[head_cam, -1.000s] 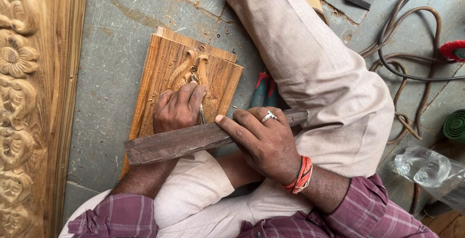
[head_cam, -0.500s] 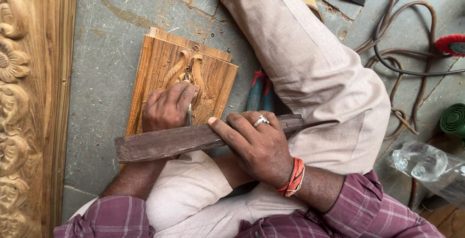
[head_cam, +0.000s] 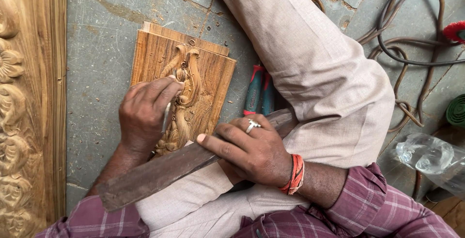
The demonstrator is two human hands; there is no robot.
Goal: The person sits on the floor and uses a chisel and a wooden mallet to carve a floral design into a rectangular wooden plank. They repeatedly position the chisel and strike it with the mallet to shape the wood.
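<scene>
Carved wooden panel flat on floor, centre-left of frame. Left hand: fingers pinching thin chisel against relief. Right hand: fingers wrapped round wooden baton. Advisable: light taps, edge following the carved curve.

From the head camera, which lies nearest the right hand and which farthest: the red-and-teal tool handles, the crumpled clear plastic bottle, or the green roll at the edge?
Measured from the right hand:
1. Red-and-teal tool handles, just above it beside the carved wooden panel.
2. Crumpled clear plastic bottle, off to the right on the floor.
3. Green roll, at the far right edge.
</scene>
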